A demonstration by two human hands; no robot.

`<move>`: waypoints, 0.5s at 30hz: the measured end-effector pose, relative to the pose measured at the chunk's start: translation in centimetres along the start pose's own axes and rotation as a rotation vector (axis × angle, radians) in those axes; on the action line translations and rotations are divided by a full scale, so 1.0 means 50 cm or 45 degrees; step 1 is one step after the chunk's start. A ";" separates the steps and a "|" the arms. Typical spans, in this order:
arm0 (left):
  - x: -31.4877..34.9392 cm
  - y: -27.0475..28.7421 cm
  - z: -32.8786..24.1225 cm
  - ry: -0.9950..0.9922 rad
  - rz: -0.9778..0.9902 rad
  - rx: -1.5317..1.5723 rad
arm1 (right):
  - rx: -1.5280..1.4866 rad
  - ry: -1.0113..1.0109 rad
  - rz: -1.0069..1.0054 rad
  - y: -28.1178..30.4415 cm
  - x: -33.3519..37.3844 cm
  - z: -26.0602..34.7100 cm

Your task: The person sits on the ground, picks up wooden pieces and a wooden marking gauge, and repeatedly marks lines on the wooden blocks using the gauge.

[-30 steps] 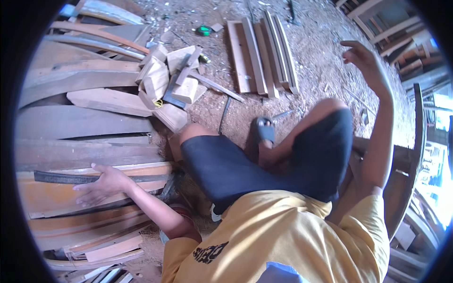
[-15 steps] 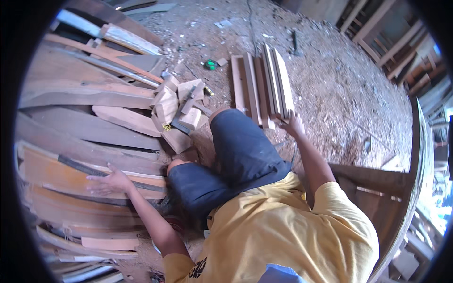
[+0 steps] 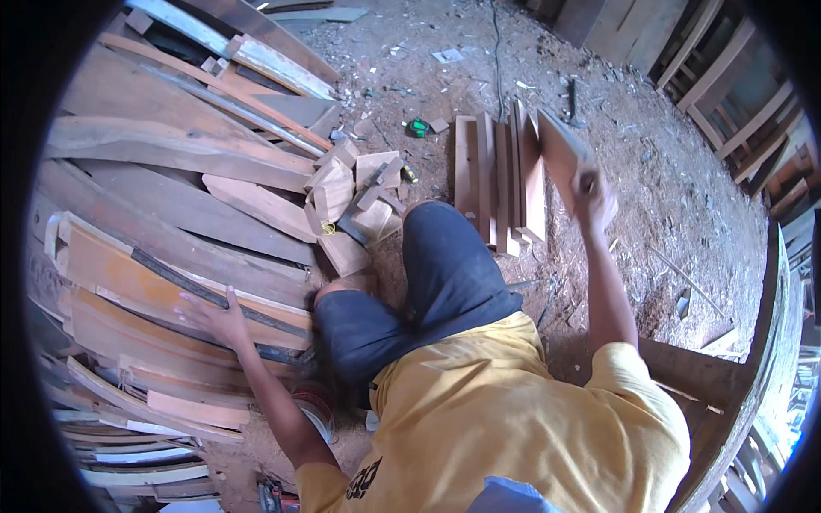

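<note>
My right hand (image 3: 596, 201) is closed around the near end of a short wooden board (image 3: 560, 154), tilted and apart from the other pieces. Just left of it, a row of wooden boards (image 3: 486, 179) stands on edge on the ground, side by side. On the far left my left hand (image 3: 215, 321) rests with its fingers spread on stacked planks (image 3: 111, 265), beside a dark strip (image 3: 184, 286) that lies along them. Nothing is held in that hand.
Wood offcuts (image 3: 332, 192) and a dark-bladed square (image 3: 359, 218) lie by my knees. Beyond them are a green tape measure (image 3: 417, 128) and a black cable (image 3: 498, 60). A wooden frame (image 3: 718, 368) borders my right side; wooden frames (image 3: 718, 68) lean at the far right.
My right hand has lifted one board off the right side of the row and moved it right. My left hand has shifted slightly over the planks. The whole view has shifted a little.
</note>
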State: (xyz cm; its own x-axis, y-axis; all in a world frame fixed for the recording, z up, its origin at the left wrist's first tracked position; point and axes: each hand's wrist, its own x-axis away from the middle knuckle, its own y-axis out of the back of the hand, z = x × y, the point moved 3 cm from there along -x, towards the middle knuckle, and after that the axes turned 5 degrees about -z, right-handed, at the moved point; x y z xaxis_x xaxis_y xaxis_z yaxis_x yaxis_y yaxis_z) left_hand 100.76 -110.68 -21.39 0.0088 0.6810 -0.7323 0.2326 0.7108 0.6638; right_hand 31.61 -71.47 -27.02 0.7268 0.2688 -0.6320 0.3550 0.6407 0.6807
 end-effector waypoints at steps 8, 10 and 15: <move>-0.023 -0.038 -0.072 -0.096 0.050 0.064 | -0.109 -0.211 -0.144 -0.011 -0.322 -0.086; -0.025 -0.015 -0.047 -0.103 0.058 0.012 | -0.080 -0.037 -0.151 0.055 -0.342 -0.035; -0.018 0.000 -0.017 -0.069 0.067 0.045 | -0.072 0.127 0.231 0.319 -0.433 0.224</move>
State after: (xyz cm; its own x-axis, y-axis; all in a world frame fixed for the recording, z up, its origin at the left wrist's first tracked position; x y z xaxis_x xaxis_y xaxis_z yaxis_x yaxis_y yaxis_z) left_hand 99.91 -111.15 -20.63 0.0738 0.7060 -0.7044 0.2643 0.6672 0.6964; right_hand 28.12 -75.13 1.69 0.7130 0.4515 -0.5364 0.1882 0.6138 0.7667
